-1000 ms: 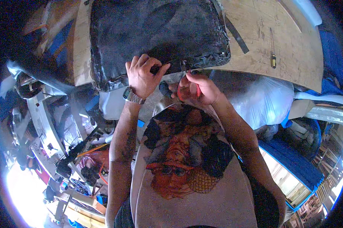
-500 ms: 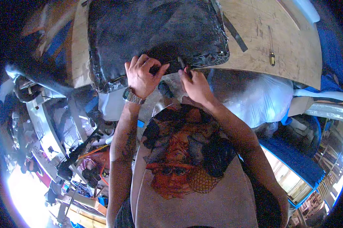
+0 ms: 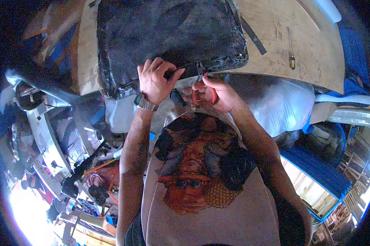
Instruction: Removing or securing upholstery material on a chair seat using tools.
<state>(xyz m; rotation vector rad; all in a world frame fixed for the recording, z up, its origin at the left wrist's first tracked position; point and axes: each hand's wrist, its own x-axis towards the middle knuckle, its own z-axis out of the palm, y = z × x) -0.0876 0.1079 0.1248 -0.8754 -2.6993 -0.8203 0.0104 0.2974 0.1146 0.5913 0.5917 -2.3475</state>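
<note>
A black-covered, cushion-like panel point(image 3: 168, 33) lies in front of me, its near edge ragged and folded. My left hand point(image 3: 154, 84), with a watch on its wrist, pinches the cover at the middle of that edge. The exact spot between thumb and finger is partly hidden. To its right, my right hand point(image 3: 222, 95) holds red-handled pliers point(image 3: 214, 96). Their handles are spread, with fingers around them, and the dark jaws point up at the panel's near edge. Whether the jaws grip anything is too small to tell.
The panel rests on a plywood board point(image 3: 275, 49). On it, right of the panel, lie a dark flat strip point(image 3: 254, 37) and a screwdriver point(image 3: 292, 61) with a yellow-and-black handle. Below the board's right edge sits a pale plastic-wrapped bundle point(image 3: 285, 108). Clutter fills the lower left.
My right hand has turned and dropped slightly, its fingers loosening so the pliers' red handles now show spread. My left hand keeps its pinch at nearly the same spot.
</note>
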